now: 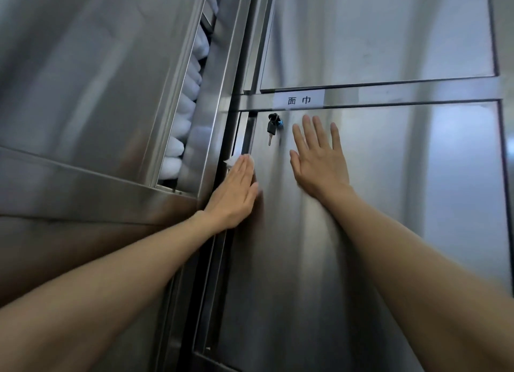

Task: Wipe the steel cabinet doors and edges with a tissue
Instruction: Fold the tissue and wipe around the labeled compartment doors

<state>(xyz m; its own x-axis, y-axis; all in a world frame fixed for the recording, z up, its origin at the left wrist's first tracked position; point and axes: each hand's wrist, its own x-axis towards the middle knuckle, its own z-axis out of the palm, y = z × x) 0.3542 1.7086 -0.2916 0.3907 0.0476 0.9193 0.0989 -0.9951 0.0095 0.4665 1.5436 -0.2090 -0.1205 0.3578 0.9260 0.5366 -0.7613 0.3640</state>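
A tall steel cabinet door fills the right half of the view. My left hand lies flat with straight fingers along the door's left edge and presses a white tissue against it; only the tissue's tip shows past my fingertips. My right hand rests flat on the door face, fingers spread, just right of the lock. It holds nothing.
Black keys hang from the lock near the door's top left corner. A white label sits on the crossbar above. To the left another steel door stands ajar, with stacked white towels visible in the gap.
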